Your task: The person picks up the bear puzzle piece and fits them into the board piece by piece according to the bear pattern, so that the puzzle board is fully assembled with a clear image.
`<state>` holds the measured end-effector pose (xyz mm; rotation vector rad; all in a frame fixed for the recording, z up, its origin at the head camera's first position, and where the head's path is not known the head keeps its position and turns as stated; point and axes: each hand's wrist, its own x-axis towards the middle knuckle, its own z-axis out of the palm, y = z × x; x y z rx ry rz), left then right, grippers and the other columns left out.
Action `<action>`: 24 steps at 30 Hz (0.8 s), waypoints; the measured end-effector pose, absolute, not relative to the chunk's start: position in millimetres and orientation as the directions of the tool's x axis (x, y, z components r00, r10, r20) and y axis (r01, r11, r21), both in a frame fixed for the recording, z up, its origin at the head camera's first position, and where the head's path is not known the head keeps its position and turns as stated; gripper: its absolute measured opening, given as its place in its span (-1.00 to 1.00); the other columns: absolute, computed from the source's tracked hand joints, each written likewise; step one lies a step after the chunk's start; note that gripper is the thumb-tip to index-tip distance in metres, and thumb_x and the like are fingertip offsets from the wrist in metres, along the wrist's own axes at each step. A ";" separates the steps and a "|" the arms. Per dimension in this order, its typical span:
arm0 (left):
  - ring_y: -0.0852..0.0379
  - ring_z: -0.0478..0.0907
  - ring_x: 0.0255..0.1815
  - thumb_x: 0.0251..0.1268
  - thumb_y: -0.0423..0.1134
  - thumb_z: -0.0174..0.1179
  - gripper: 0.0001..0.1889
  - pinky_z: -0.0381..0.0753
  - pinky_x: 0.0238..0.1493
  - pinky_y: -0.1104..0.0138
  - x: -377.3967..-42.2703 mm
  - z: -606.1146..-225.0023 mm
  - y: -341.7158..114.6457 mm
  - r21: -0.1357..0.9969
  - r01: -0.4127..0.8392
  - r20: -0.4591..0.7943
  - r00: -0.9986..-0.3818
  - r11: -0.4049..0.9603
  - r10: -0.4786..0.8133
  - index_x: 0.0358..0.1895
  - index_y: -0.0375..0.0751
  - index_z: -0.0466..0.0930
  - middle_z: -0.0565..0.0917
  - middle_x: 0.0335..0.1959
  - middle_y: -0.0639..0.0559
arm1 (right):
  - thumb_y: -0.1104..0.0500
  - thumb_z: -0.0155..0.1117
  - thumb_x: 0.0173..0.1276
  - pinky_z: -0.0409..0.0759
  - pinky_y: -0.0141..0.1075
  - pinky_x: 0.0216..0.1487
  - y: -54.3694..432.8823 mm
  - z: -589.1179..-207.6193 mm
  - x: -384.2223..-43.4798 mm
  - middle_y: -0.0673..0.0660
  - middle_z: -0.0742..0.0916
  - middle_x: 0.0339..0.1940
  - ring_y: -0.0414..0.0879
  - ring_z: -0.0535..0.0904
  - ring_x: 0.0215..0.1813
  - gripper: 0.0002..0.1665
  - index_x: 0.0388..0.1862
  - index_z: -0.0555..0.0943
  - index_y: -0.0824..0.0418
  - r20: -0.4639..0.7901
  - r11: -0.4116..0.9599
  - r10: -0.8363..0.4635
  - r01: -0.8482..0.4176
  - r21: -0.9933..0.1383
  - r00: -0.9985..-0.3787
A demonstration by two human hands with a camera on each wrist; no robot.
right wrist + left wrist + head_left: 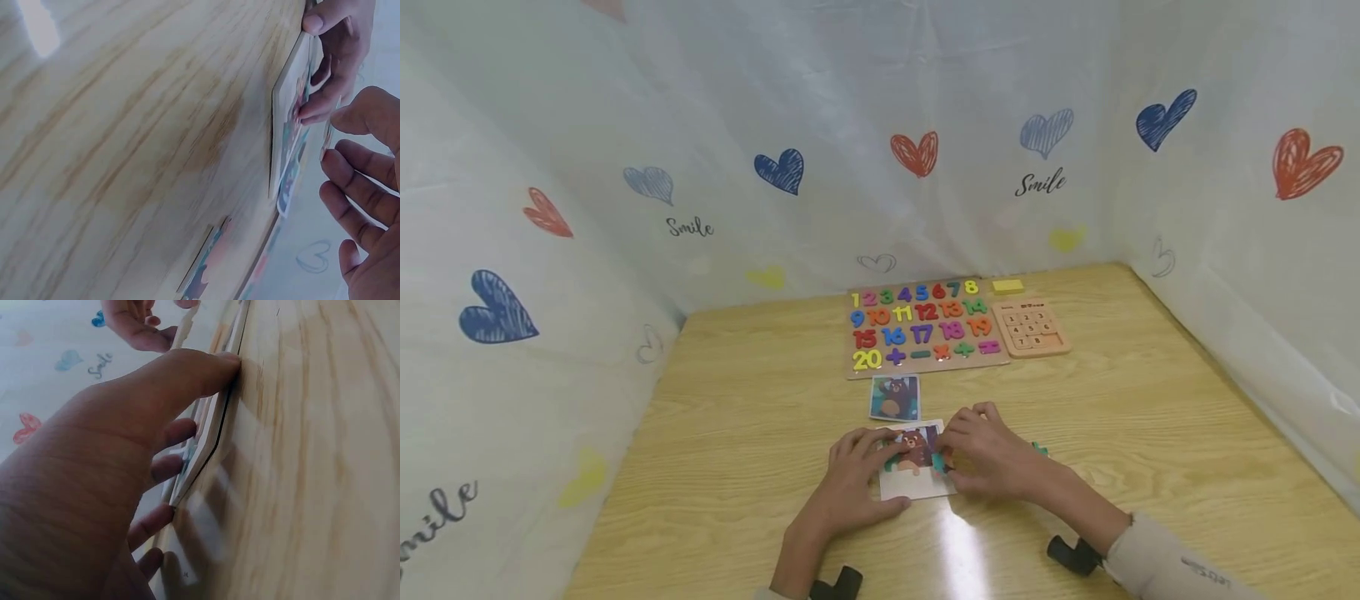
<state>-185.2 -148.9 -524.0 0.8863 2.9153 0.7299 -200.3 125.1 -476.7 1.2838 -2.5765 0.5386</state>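
A bear jigsaw puzzle tray [917, 486] lies flat on the wooden table, bear pieces filling its upper part and its lower strip bare white. My left hand [853, 475] rests on the tray's left side, fingers spread over the pieces and thumb at the near edge. My right hand [992, 454] pinches a puzzle piece [327, 139] between thumb and fingertips, raised above the tray's right side. Partly hidden behind the right hand, a loose teal puzzle piece [1040, 448] lies on the table. A bear picture card [895, 398] sits just beyond the tray.
Farther back lies a number board [928, 329] with colourful digits. To its right are a wooden sliding number puzzle [1032, 329] and a yellow block [1007, 287]. White curtains with hearts [914, 154] surround the table. Black wrist mounts [1072, 554] sit beneath the wrists.
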 end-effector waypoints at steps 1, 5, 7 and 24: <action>-0.04 0.10 0.45 0.13 0.38 0.24 -0.28 0.05 0.37 -0.15 -185.0 -524.0 -148.9 0.438 0.522 0.121 -0.841 0.732 0.528 0.40 0.32 0.43 0.34 0.41 0.22 | 0.09 0.48 0.10 0.32 -0.01 0.13 123.9 -476.5 -200.2 -0.11 0.67 -0.20 -0.16 0.51 -0.02 -0.65 -0.09 0.70 0.08 0.344 0.551 -0.725 -0.803 -0.229 -0.596; -0.03 0.08 0.47 0.15 0.41 0.22 -0.27 0.02 0.38 -0.14 -184.9 -523.8 -149.4 0.441 0.517 0.118 -0.844 0.734 0.524 0.42 0.34 0.41 0.33 0.43 0.23 | 0.08 0.46 0.11 0.31 -0.01 0.14 117.8 -475.5 -200.5 -0.10 0.68 -0.16 -0.16 0.50 0.00 -0.61 -0.05 0.70 0.09 0.343 0.540 -0.733 -0.809 -0.231 -0.587; -0.04 0.08 0.46 0.15 0.41 0.22 -0.26 0.03 0.38 -0.14 -184.9 -523.8 -149.5 0.441 0.523 0.125 -0.840 0.729 0.528 0.42 0.32 0.41 0.33 0.43 0.23 | 0.08 0.45 0.12 0.31 -0.01 0.14 114.3 -475.0 -201.1 -0.10 0.68 -0.14 -0.15 0.50 0.01 -0.61 -0.02 0.70 0.08 0.339 0.536 -0.737 -0.812 -0.233 -0.584; -0.05 0.10 0.44 0.14 0.39 0.26 -0.21 0.04 0.38 -0.13 -183.1 -522.4 -149.7 0.422 0.550 0.156 -0.827 0.721 0.539 0.47 0.34 0.35 0.32 0.43 0.23 | 0.05 0.48 0.13 0.29 -0.07 0.12 90.9 -479.3 -201.4 -0.11 0.69 -0.10 -0.16 0.51 0.03 -0.65 -0.06 0.70 0.03 0.338 0.508 -0.757 -0.829 -0.233 -0.559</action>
